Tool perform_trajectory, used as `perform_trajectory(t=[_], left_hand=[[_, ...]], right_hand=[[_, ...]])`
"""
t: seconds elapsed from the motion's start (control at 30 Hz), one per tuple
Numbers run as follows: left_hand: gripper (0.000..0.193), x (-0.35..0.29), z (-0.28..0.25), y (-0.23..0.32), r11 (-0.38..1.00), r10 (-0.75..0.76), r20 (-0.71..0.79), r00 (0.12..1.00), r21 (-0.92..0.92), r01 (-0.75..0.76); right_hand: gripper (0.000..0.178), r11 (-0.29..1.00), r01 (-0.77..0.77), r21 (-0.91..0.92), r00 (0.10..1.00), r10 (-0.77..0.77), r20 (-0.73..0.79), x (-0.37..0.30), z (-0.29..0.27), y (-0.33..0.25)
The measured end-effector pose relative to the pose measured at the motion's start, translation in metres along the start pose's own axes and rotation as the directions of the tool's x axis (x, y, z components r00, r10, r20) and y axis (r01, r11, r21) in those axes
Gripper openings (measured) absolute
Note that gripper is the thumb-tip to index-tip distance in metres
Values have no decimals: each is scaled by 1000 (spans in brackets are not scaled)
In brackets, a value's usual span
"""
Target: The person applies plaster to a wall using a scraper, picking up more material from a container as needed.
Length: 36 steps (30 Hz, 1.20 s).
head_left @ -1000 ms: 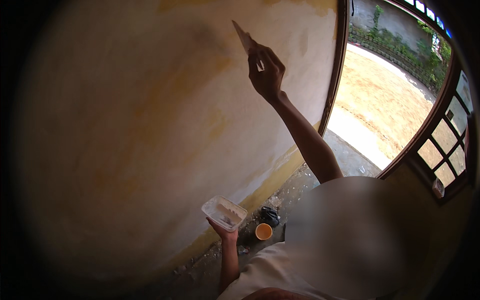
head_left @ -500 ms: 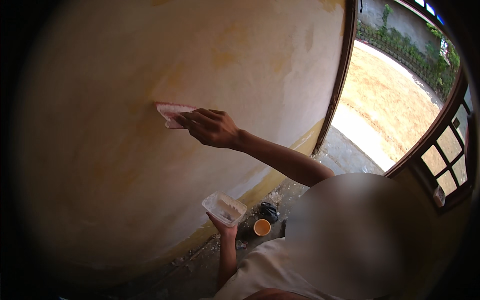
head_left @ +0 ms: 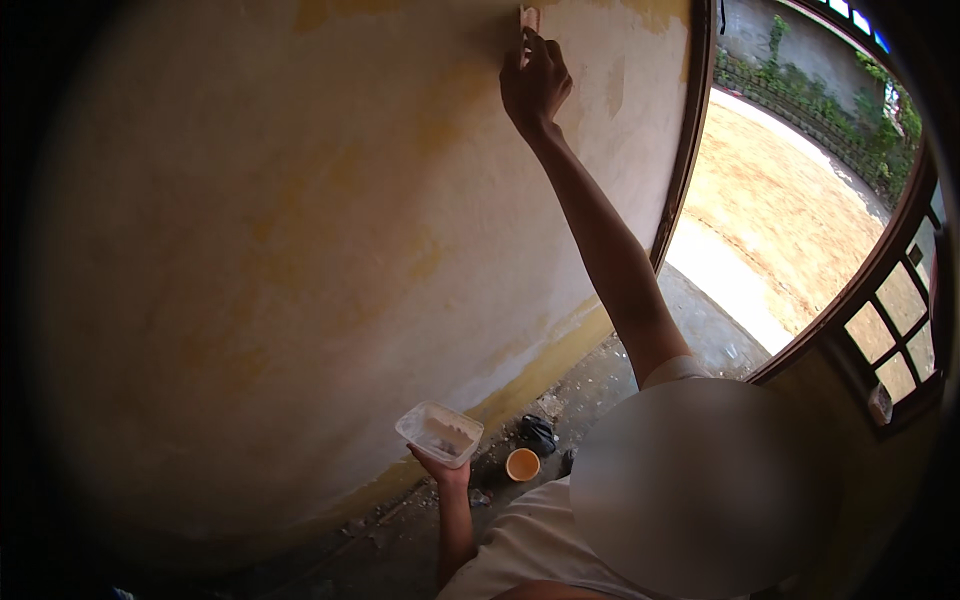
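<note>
High on the wall [head_left: 330, 250], near its far upper part, my right hand [head_left: 537, 88] is closed on a putty scraper [head_left: 530, 18]. The scraper is pale and reddish, seen nearly edge-on, and its blade is against or very near the wall; exact contact is hard to make out. My left hand [head_left: 447, 471] supports a clear rectangular plastic tub [head_left: 412, 424] low down by the wall, its fingers mostly hidden beneath. Inside the tub lies whitish paste. The wall carries a whitish, patchy coat with yellow showing through.
On the debris-strewn floor [head_left: 595, 385] stand an orange cup [head_left: 522, 465] and a black object like a bag [head_left: 538, 433]. A dark door frame [head_left: 687, 140] borders the wall at right, opening on a sunlit yard [head_left: 770, 210]. A paned door or window [head_left: 895, 320] is beyond.
My right hand has moved the scraper from mid-wall up and to the right, with the arm stretched out. The left hand and tub have shifted slightly left and down.
</note>
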<state>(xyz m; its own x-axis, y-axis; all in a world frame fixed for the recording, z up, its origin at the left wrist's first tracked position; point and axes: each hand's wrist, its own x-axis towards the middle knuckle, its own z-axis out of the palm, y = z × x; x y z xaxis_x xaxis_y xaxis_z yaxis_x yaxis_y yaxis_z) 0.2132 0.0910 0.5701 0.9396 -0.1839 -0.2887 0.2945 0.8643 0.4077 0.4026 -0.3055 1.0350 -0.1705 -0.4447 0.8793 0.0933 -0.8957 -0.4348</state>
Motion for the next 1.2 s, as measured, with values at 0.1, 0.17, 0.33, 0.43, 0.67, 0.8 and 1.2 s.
perform_trajectory(t=[0.1,0.17,0.33,0.43,0.67,0.8,1.2], left_hand=[[63,1,21,-8,999,1,-26,1000,35,0],[63,4,29,-14,996,-23,-41,999,79,27],[65,6,39,-24,996,-41,-15,999,76,42],[66,2,31,-27,997,-48,-24,999,65,50],[66,-4,7,-32,998,-54,20,998,21,54],[65,-6,12,-32,998,-45,-7,999,32,45],[72,-45,63,10,990,113,-118,987,102,-101]], right_hand=[[31,912,409,39,912,-410,23,-48,3,-76],[35,814,537,221,820,-565,90,-84,-16,-110],[33,733,417,537,845,-531,68,-107,-73,-86],[19,927,58,371,995,-85,55,-79,-82,-3],[28,920,-389,-47,907,391,154,-36,-56,112],[34,981,183,69,975,-190,118,-92,-38,12],[11,765,-615,188,338,41,940,-287,-264,-70]])
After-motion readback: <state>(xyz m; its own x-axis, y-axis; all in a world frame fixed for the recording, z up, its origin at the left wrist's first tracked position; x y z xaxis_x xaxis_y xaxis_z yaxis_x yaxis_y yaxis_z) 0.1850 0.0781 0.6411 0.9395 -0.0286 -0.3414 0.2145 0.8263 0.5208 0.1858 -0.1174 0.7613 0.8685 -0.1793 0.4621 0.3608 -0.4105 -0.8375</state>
